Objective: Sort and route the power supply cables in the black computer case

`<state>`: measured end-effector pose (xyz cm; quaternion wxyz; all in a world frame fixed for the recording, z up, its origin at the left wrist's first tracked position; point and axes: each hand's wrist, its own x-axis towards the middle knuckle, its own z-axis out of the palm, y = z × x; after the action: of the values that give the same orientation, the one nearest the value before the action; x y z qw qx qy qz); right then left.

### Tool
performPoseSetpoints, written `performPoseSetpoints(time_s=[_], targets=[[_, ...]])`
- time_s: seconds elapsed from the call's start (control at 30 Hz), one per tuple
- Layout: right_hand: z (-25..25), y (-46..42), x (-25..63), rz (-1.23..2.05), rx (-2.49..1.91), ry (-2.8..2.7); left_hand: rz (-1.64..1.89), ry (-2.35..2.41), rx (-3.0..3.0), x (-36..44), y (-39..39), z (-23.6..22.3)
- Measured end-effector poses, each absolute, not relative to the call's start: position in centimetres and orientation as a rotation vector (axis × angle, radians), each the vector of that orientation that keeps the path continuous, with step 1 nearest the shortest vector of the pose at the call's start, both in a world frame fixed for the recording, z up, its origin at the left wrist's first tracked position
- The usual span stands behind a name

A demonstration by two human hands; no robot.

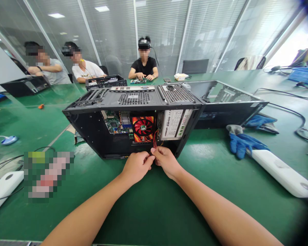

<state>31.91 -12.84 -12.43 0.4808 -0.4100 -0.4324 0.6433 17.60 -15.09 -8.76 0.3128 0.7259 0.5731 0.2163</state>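
Red cable bundle (pixel 155 139) hangs at the open face of the computer case (pixel 89 126), lower end by the front edge, between the wearer's hands. Right hand (pixel 166 159): thumb and forefinger pinching that end. Left hand (pixel 136 166): thumb and fingertips drawn in on the same end, tips almost meeting the right's; exact hold partly covered. Any plug there is too hidden to make out. Judgement: hold by a hard plug body if there is one, not by the wires; move it straight along its own line, no rocking; leave slack so nothing tugs further up. Tilting the end toward the light should help, as knuckles block the view.

Next out, the case: rear panel uppermost, open side toward the wearer. Strands run down between red fan (pixel 143 129) and power supply (pixel 173 126); best kept off the blades and away from the metal rim, I'd say. Circuit board (pixel 114 122) left of the fan.

Off right, blue gloves (pixel 242 145) on the green table (pixel 246 184), beside a white bar (pixel 282 171). Behind and right, a second case (pixel 220 116). Far side, a co-worker (pixel 143 66), hands at a small board (pixel 138 81).
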Motion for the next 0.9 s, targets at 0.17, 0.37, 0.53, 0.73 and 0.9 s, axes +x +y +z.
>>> performPoseSetpoints(time_s=[0.17, 0.37, 0.53, 0.73, 0.9], targets=[[-12.2, -12.9, 32.1, 1.600, -0.946, -1.088, 0.640, 1.232, 1.326, 17.4, -14.8, -9.0], [-12.2, -13.0, 32.2, 1.624, -0.917, -1.106, 0.660, 0.980, 1.008, 16.9, -14.4, -9.7], [-12.3, -13.0, 32.2, 1.655, -0.899, -1.103, 0.659, 0.953, 1.018, 17.0, -14.5, -9.3], [-12.5, -13.0, 32.1, 1.620, -0.915, -1.059, 0.686, 1.212, 1.339, 17.5, -14.6, -9.7], [-12.3, -13.0, 32.0, 1.622, -0.923, -1.044, 0.691, 1.363, 1.689, 17.5, -14.7, -10.0]])
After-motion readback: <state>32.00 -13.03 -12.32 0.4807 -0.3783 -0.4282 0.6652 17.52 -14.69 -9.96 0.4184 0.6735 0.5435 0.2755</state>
